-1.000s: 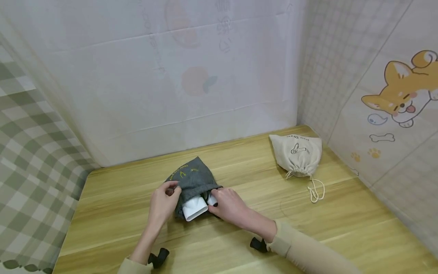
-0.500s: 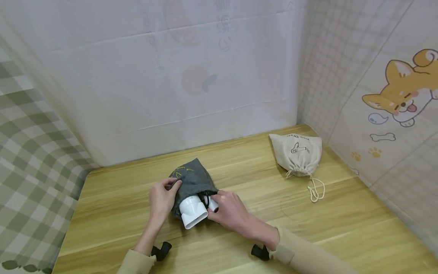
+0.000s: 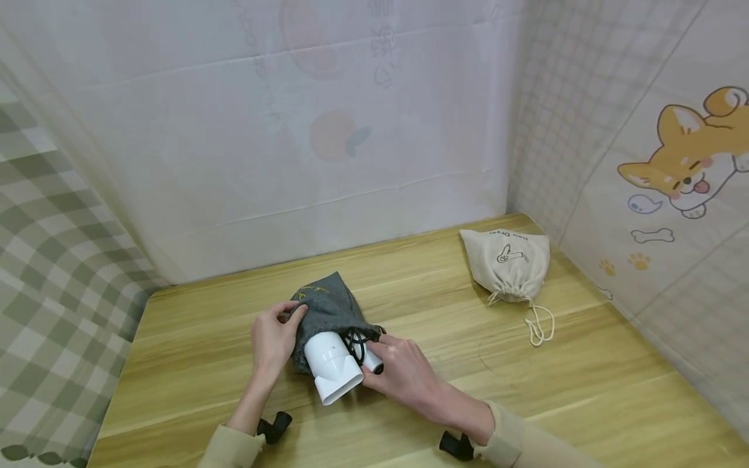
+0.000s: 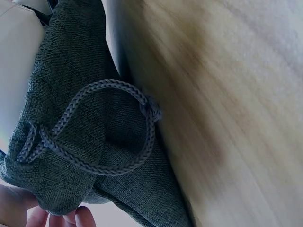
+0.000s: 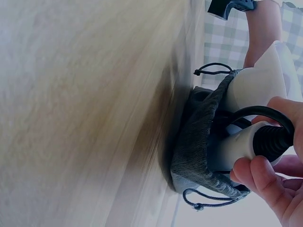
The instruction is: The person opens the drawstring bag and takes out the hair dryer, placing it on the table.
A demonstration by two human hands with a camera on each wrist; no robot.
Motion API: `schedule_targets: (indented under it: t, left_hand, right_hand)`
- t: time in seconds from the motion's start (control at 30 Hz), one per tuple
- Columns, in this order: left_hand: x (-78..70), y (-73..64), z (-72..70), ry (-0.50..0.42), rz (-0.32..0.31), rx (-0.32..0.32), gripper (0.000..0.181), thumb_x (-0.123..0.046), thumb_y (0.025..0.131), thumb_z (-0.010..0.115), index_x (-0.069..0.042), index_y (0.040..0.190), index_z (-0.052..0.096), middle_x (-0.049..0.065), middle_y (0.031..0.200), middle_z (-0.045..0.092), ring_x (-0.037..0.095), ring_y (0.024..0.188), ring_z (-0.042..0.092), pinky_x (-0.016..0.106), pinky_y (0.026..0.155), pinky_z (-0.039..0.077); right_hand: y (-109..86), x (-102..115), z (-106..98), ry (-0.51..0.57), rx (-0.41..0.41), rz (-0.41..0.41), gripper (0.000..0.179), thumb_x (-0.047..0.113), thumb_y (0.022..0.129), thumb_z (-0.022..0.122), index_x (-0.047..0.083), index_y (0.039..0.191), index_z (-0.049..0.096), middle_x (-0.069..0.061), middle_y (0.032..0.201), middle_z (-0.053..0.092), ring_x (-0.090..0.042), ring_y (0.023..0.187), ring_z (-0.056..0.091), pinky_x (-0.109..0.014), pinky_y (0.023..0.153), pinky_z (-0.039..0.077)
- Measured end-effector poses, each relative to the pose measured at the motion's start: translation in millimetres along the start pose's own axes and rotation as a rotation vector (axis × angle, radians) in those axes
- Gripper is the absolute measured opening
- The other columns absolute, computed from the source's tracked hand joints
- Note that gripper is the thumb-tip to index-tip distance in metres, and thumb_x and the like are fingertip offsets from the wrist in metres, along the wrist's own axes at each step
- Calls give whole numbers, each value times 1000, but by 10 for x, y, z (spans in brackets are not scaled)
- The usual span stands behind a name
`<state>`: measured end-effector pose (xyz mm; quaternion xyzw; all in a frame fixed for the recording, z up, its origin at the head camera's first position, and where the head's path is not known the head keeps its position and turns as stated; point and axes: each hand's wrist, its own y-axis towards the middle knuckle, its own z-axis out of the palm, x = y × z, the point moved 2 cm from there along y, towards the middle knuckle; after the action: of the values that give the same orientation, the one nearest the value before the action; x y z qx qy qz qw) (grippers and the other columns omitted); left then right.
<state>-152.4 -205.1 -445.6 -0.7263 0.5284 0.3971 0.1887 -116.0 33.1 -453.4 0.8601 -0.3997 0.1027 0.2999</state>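
Observation:
A dark grey drawstring bag lies on the wooden table, its mouth toward me. Out of it sticks a white hair dryer, flat nozzle foremost, with its handle beside the barrel. My left hand pinches the bag's left edge between thumb and fingers. The handle's end is gripped by my right hand, where a black cord loops from the ribbed sleeve. A drawstring loop hangs on the bag's side in the left wrist view. The rest of the dryer is hidden inside the bag.
A beige drawstring bag printed with a hair dryer lies at the back right, its white cord trailing on the wooden table. A pale curtain stands behind, with a checked cloth at left and a printed wall at right.
The hair dryer has come farther out of the grey bag, toward me. My right hand has moved slightly right and nearer with the handle; my left hand keeps its pinch on the bag.

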Motion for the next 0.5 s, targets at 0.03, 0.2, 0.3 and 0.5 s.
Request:
schedule_targets:
  t: [0.03,0.2,0.3,0.5]
  left_hand:
    - [7,8,-3,-5,-1,-2,23,-21,97,76,-2,110,81,21,101,80,18,78,67,20,61,44]
    - [45,76,-34,-23,-1,-31,22,-20,96,77,-1,109,81,22,101,80,8,74,62,17,60,44]
    - [68,123,-61,-21,-4,-48,23,-20,96,77,-1,109,81,22,102,80,4,73,60,15,60,44]
    - [101,169,-88,-45,-15,-39,24,-20,97,76,-1,112,80,23,106,79,0,73,58,14,61,45]
  right_hand:
    - [5,-5,1,-4,-2,-7,21,10,76,84,0,94,79,-3,75,70,2,60,44,-4,50,34]
    - [30,-21,16,-20,2,-44,23,13,78,84,1,98,79,-3,76,70,2,59,44,-3,51,33]
    - [20,-18,10,-27,-9,-67,27,14,77,85,1,100,80,-2,76,70,3,59,44,-3,51,34]
    - [33,-12,-5,-25,-17,-79,30,15,79,85,0,105,80,-3,77,71,5,58,41,-2,50,31]
